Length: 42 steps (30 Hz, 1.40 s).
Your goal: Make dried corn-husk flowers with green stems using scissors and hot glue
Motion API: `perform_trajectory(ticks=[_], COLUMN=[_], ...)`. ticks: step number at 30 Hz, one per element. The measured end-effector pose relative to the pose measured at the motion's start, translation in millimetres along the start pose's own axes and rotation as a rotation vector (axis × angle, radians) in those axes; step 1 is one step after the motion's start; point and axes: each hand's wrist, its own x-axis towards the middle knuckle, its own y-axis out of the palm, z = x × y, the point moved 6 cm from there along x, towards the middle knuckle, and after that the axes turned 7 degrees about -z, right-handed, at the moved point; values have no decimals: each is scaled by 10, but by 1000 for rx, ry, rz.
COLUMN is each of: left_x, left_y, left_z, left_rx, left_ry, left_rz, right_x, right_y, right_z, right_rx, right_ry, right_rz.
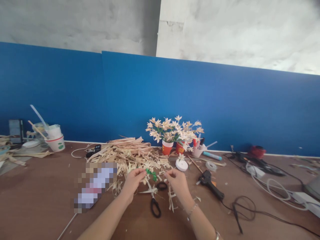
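Observation:
My left hand (133, 184) pinches a small green leafy piece (153, 174) between thumb and fingertips. Across from it, my right hand (178, 183) has its fingertips pressed together; whatever is in them is too small to make out. Scissors (155, 207) with black handles lie spread on the table below and between both hands. Pale dry husk strips (130, 151) are heaped behind my left hand. Just beyond my right hand is a white round container (181, 165) with a pale flower (181, 157) at its top.
Pale flowers (175, 128) stand in red paper cups (167, 147) near the blue partition (125, 96). To the right lie a black glue gun (211, 185), a tape roll (211, 166) and tangled cables (245, 203). A blurred-out phone-like object (96, 186) and a white cup (55, 143) are at left.

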Motion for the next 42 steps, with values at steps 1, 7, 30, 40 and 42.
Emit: perform_trajectory(ticks=[1,7,30,40,42], left_x=[-3,18,44,95,88], left_y=[-2,0,-1,-65,-60], left_z=[-2,-2,18,45,47], left_rx=[-1,19,-43,-75,-100], left_ry=[-10,-1,16,28,14], left_rz=[-4,31,64,14,20], right_x=[-3,-25,-168,-491,-510], right_y=[1,160,158,260,269], right_z=[0,-25,204,275,276], right_rx=[-8,68,-373,-647,-673], right_ry=[-7,-41,-372,-420,-421], right_rz=[-7,153,184,537,550])
